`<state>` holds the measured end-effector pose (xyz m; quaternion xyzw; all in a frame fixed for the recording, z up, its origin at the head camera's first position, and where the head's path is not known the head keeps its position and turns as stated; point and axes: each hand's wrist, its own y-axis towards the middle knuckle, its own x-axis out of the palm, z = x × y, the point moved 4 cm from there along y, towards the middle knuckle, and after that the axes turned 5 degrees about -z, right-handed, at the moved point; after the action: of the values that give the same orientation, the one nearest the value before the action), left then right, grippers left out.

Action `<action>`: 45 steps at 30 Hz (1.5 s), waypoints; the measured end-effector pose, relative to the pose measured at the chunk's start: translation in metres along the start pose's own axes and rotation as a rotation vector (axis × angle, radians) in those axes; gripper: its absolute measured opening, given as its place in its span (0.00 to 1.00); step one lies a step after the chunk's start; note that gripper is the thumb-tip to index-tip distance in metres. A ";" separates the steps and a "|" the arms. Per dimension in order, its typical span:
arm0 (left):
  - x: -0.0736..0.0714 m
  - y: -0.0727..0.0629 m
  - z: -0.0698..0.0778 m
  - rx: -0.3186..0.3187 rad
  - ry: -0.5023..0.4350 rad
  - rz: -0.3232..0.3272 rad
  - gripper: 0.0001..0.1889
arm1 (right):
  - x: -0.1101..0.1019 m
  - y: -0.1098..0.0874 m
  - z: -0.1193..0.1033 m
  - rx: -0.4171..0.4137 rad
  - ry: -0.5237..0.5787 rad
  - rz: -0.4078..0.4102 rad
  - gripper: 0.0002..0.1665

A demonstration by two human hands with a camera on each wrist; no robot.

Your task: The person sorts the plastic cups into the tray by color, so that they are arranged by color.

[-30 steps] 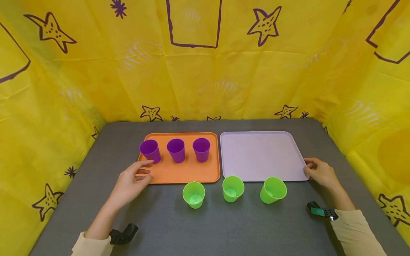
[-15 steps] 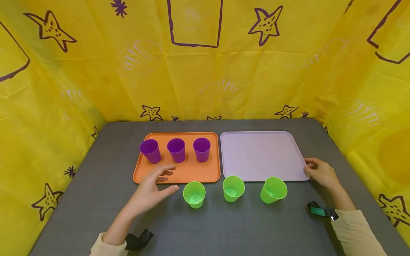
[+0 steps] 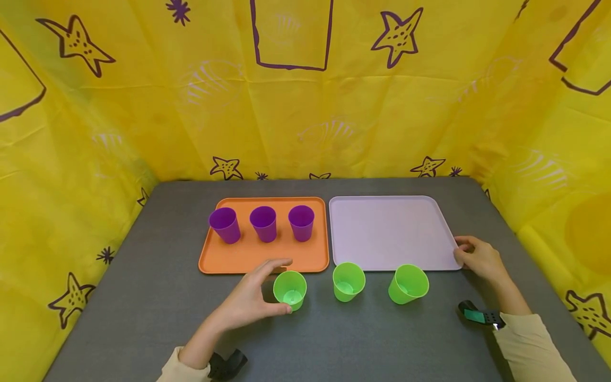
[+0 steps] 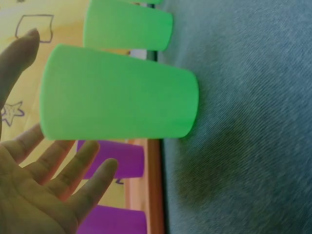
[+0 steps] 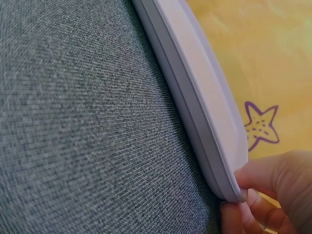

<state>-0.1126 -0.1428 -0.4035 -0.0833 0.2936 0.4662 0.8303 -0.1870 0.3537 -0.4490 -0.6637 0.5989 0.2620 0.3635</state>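
My left hand [image 3: 249, 301] is spread around the left side of the nearest green cup [image 3: 290, 291]. Its thumb lies in front of the cup and its fingers behind. In the left wrist view the fingers [image 4: 73, 170] are fairly straight and the cup [image 4: 119, 92] stands upright on the table. Two more green cups, a middle one [image 3: 348, 281] and a right one [image 3: 408, 284], stand in a row beside it. With thumb and fingers, my right hand [image 3: 481, 260] pinches the near right corner of the lilac tray [image 5: 195, 102].
Three purple cups, a left [image 3: 225, 225], a middle [image 3: 263, 224] and a right one [image 3: 301, 223], stand on an orange tray [image 3: 229, 262]. That tray lies just left of the lilac one on the grey table [image 3: 363, 345]. A yellow patterned cloth [image 3: 305, 122] surrounds the table's back and sides.
My left hand has moved rightward from the orange tray's left end, beside the left purple cup, to the nearest green cup. My right hand stays at the lilac tray's corner.
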 end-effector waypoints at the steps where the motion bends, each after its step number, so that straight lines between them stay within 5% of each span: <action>1: 0.002 0.000 0.000 -0.009 0.012 -0.003 0.43 | 0.000 0.000 0.000 0.001 0.001 0.000 0.26; 17: 0.011 0.002 -0.001 -0.132 0.068 0.001 0.39 | 0.000 -0.002 -0.003 0.005 0.006 0.016 0.26; 28: 0.005 0.007 0.002 -0.094 0.083 0.042 0.37 | -0.001 -0.007 -0.005 -0.006 0.007 0.010 0.25; 38: -0.007 0.026 0.012 -0.141 0.026 0.052 0.36 | 0.000 -0.010 -0.008 -0.017 -0.012 -0.002 0.25; 45: -0.014 0.051 0.026 -0.079 0.069 0.095 0.35 | -0.001 -0.011 -0.007 -0.031 -0.024 0.021 0.25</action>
<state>-0.1494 -0.1147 -0.3676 -0.1182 0.3072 0.5131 0.7927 -0.1773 0.3488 -0.4426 -0.6596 0.5974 0.2830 0.3577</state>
